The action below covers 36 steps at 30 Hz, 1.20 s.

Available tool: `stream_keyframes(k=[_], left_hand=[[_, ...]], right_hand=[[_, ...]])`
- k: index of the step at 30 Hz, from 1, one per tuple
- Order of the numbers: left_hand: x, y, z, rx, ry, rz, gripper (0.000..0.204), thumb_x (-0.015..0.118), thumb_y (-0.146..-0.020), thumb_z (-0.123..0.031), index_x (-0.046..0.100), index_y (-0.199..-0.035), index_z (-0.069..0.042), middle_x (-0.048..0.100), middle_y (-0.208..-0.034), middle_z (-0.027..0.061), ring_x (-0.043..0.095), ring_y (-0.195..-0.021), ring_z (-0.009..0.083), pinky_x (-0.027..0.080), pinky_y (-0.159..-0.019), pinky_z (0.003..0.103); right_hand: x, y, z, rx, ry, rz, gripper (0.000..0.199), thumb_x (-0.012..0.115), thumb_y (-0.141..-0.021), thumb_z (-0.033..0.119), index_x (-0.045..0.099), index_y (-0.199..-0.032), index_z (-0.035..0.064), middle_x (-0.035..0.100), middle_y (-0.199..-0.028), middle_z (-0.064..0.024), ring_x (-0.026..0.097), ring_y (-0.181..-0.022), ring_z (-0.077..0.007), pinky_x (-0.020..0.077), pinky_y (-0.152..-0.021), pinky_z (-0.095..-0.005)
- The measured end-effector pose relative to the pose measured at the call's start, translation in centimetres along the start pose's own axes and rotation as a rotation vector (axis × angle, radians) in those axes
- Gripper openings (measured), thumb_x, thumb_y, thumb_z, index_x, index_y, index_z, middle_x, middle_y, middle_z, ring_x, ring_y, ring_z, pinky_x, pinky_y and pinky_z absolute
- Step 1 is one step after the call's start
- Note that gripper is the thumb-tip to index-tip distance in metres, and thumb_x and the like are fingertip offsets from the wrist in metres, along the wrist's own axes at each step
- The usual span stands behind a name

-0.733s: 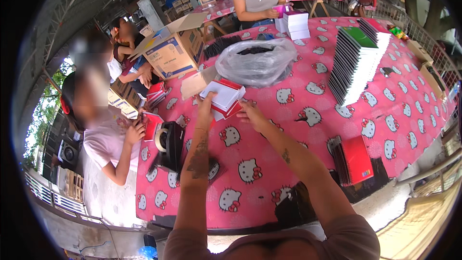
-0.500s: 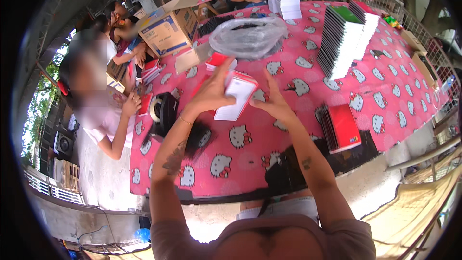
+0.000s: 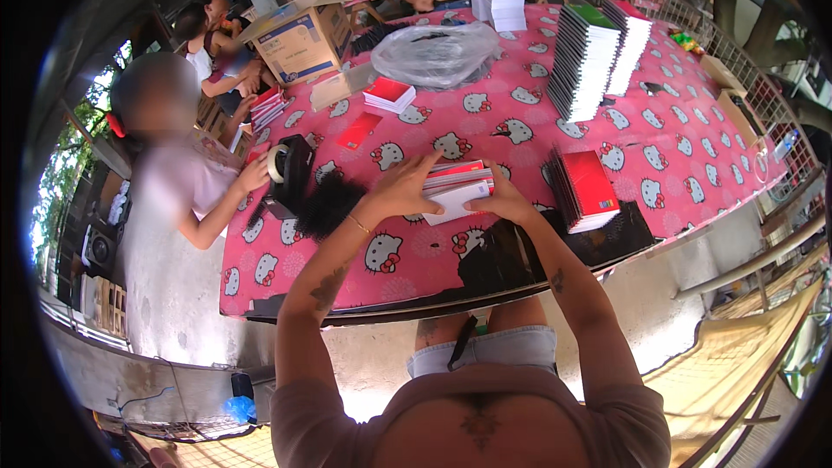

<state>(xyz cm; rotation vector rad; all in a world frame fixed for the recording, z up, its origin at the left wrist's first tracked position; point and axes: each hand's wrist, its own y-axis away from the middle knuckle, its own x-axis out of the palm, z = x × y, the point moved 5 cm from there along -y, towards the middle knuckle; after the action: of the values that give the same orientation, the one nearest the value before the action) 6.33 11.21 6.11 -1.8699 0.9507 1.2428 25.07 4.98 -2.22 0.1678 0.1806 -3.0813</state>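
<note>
Between my two hands, just above or on the table near its front edge, is a small stack of red-covered notepads (image 3: 458, 201) with white pages towards me. My left hand (image 3: 400, 189) clasps its left side and my right hand (image 3: 504, 194) presses its right side, thumbs on the white face. Right of my right hand stands a row of red-covered notebooks with black spiral binding (image 3: 591, 184). Beyond my left hand lie a single red cover or thin pad (image 3: 360, 131) and a short stack of red pads (image 3: 390, 94).
A heap of black binding coils (image 3: 334, 208) and a black tape dispenser (image 3: 290, 169) lie at the left. Tall stacks of spiral notebooks (image 3: 582, 65) stand at the back right. A plastic bag (image 3: 433, 56) and a carton (image 3: 302, 45) are farther back. Co-workers (image 3: 186, 173) stand along the left side.
My hands have brought the pads down and nearer to me, and the right hand, open and apart before, now closes on their right side. The single red piece now shows uncovered.
</note>
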Motion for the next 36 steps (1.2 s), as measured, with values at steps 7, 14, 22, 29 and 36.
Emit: stream_keyframes(k=[7, 14, 22, 29, 36], left_hand=[[1.6, 1.6, 0.9, -0.102, 0.330, -0.036, 0.102, 0.083, -0.067, -0.020, 0.030, -0.154, -0.009, 0.041, -0.143, 0.0206, 0.044, -0.133, 0.0363, 0.040, -0.109, 0.041], [5.7, 4.3, 2.6, -0.104, 1.239, -0.508, 0.111, 0.078, -0.076, 0.002, 0.007, -0.160, -0.013, 0.023, -0.160, 0.0191, 0.030, -0.145, 0.0316, 0.027, -0.118, 0.045], [5.9, 3.6, 1.9, -0.223, 1.106, -0.399, 0.123, 0.079, -0.072, 0.001, -0.005, -0.160, -0.013, 0.030, -0.155, 0.0183, 0.037, -0.140, 0.0277, 0.035, -0.112, 0.041], [6.7, 3.3, 1.0, -0.276, 0.952, -0.370, 0.105, 0.076, -0.076, -0.008, 0.011, -0.159, -0.009, 0.043, -0.145, 0.0181, 0.046, -0.131, 0.0267, 0.040, -0.107, 0.039], [2.9, -1.1, 3.2, -0.542, 1.208, -0.202, 0.067, 0.076, -0.080, -0.031, 0.050, -0.133, 0.002, 0.062, -0.119, 0.0159, 0.061, -0.109, 0.0241, 0.049, -0.091, 0.038]], right_hand=[[0.2, 0.6, -0.2, -0.056, 0.071, -0.028, 0.118, 0.090, -0.068, 0.016, 0.012, -0.156, 0.0067, 0.048, -0.141, -0.0164, 0.049, -0.130, -0.0260, 0.0413, -0.109, -0.0414], [0.9, 0.5, -1.6, -0.109, 0.057, -0.022, 0.127, 0.091, -0.066, 0.022, 0.005, -0.158, 0.0038, 0.039, -0.150, -0.0203, 0.037, -0.141, -0.0299, 0.0304, -0.116, -0.0416], [0.4, 0.8, -1.4, -0.077, 0.113, -0.052, 0.124, 0.092, -0.064, 0.025, 0.011, -0.156, 0.0026, 0.041, -0.147, -0.0203, 0.039, -0.140, -0.0327, 0.0323, -0.115, -0.0425], [0.1, 0.8, -2.1, -0.167, 0.142, -0.032, 0.104, 0.087, -0.074, 0.033, 0.026, -0.149, -0.0041, 0.055, -0.131, -0.0190, 0.052, -0.127, -0.0283, 0.0422, -0.105, -0.0388], [-3.0, -2.2, 3.3, 0.140, 0.251, -0.146, 0.081, 0.070, -0.085, 0.056, 0.053, -0.133, -0.0076, 0.057, -0.130, -0.0227, 0.056, -0.122, -0.0306, 0.0479, -0.097, -0.0412]])
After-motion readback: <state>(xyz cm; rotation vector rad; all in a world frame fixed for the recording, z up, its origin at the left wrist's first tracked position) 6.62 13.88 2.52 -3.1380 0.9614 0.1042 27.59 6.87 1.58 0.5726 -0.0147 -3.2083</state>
